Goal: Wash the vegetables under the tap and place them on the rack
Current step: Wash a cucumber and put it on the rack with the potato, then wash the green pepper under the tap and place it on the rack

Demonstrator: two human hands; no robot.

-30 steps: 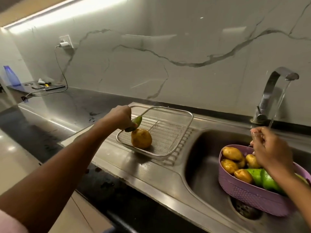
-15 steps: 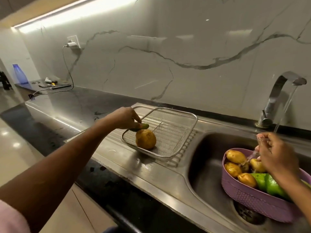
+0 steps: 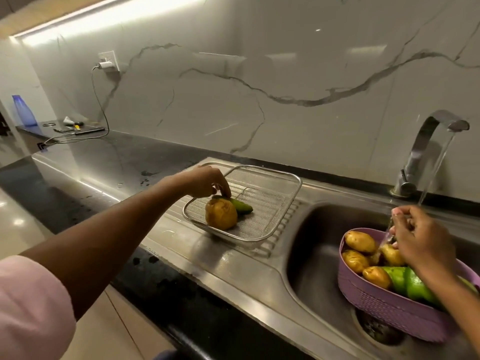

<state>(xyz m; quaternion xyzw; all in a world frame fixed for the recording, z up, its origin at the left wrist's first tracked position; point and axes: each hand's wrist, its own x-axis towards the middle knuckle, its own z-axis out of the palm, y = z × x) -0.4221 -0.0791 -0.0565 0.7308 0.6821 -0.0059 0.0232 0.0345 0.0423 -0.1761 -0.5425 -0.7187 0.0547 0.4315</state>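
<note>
A wire mesh rack (image 3: pixel 293 203) sits on the steel drainboard left of the sink. In it lie a potato (image 3: pixel 220 214) and, behind it, a green vegetable (image 3: pixel 242 207). My left hand (image 3: pixel 205 181) reaches over the rack's near corner and pinches that green vegetable's end, which rests on the mesh. My right hand (image 3: pixel 420 240) is under the running tap (image 3: pixel 426 141), fingers curled round something small and mostly hidden. Below it a purple basket (image 3: pixel 384 305) in the sink holds several potatoes (image 3: pixel 359 241) and green vegetables (image 3: pixel 413 284).
The sink bowl (image 3: pixel 317 255) has its drain under the basket. A black counter (image 3: pixel 117 157) runs left, wet in spots. At its far end are a blue bottle (image 3: pixel 23 110), small items and a charger cable (image 3: pixel 100 110) plugged into the wall.
My left hand has lowered the green vegetable from above the potato down onto the rack's mesh behind it. My right hand stays under the stream.
</note>
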